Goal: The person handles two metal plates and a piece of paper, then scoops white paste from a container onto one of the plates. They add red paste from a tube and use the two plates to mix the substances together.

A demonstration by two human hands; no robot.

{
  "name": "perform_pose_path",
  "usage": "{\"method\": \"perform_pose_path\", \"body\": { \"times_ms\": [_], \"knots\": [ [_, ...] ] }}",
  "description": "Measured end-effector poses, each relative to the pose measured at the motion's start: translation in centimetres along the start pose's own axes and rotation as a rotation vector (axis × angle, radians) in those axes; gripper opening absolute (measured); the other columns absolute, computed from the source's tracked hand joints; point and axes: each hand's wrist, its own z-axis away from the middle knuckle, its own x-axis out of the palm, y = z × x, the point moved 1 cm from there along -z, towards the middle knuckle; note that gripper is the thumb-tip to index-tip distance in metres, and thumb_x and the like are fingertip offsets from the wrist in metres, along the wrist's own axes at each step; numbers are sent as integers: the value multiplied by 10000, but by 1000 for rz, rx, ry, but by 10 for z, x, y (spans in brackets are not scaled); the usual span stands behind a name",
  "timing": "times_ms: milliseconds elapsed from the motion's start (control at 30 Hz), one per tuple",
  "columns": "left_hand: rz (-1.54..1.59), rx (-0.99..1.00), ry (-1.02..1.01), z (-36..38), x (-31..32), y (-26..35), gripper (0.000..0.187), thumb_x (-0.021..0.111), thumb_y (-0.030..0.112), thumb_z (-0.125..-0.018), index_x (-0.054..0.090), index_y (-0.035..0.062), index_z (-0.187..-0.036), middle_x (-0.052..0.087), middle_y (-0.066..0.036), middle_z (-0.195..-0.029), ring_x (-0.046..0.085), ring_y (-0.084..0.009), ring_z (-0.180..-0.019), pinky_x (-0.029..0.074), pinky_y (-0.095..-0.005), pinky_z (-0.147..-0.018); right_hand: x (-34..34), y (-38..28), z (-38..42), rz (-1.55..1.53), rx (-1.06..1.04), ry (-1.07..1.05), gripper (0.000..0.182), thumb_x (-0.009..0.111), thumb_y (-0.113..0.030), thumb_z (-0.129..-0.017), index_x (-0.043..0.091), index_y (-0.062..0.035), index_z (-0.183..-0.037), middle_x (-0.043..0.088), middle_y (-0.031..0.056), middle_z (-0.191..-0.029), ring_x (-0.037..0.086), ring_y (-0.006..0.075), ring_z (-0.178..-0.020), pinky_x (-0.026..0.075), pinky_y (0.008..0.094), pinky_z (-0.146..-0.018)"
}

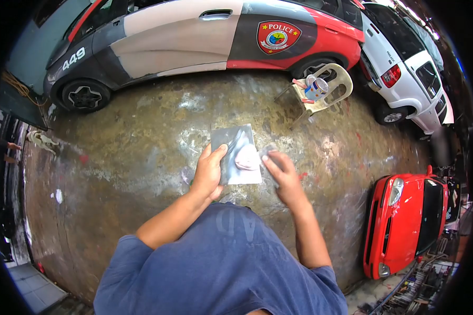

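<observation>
My left hand [209,169] is closed on the left edge of a flat, shiny grey plate [235,137], thumb on top and fingers underneath. A dollop of pale pink paste, like body filler [247,157], sits on the plate's right half, with greyish smears around it. Just right of the plate is my right hand [285,176], its thumb and fingers pinched around a small greyish flat piece [268,150]. Motion smears that piece, so its kind cannot be made out. It is apart from the paste.
Ahead stands a police car [173,37] with pale beige patches on its side. A plastic chair [320,105] holds a can [316,88] and small reddish items. A white pickup [404,68] is at upper right, a red car [404,220] at right. The concrete floor [142,136] is stained.
</observation>
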Motion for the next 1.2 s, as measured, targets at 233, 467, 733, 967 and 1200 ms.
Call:
{"method": "perform_pose_path", "body": {
  "times_ms": [233, 467, 733, 967, 1200],
  "knots": [
    [-317, 322, -70, 6, 8, 22, 290, 495, 122, -1034, 532, -32, -1276, 642, -93, -1154, 590, -139, -1052, 470, -291, -935, -30, -32, -21, 290, -251, 37, 410, 691, -127, -786, 686, -226, -1183, 631, 45, -1244, 591, 259, -1193, 383, 521, -1078],
    [-552, 430, -87, 6, 14, 26, 277, 491, 183, -1049, 556, -32, -1211, 672, -95, -1058, 617, -132, -967, 494, -303, -871, -44, -52, -40, 283, -308, -71, 323, 653, -142, -796, 700, -213, -1107, 659, 0, -1172, 612, 213, -1149, 358, 538, -1090],
    [-913, 496, -210, 2, 25, 27, 400, 497, 183, -1039, 503, -82, -1339, 710, -214, -957, 685, -217, -885, 523, -359, -783, -38, -58, -51, 291, -283, -20, 273, 681, -130, -787, 721, -154, -1056, 698, 8, -1148, 636, 203, -1130, 382, 493, -1080],
    [-1006, 699, -43, 7, 36, 42, 328, 468, 171, -1056, 526, -86, -1251, 672, -191, -843, 681, -212, -802, 510, -370, -722, -25, -54, -18, 150, -228, -148, 338, 644, -162, -823, 666, -178, -1161, 632, 64, -1259, 590, 272, -1203, 372, 564, -1085],
    [-18, 110, -43, -6, 26, 12, 265, 492, 145, -1032, 531, 8, -1256, 643, -108, -1144, 655, -190, -1012, 549, -330, -872, -19, -69, -24, -90, -205, 118, 484, 701, -64, -798, 638, -186, -1262, 569, 166, -1318, 524, 405, -1276, 418, 549, -1082]
  ]
}}
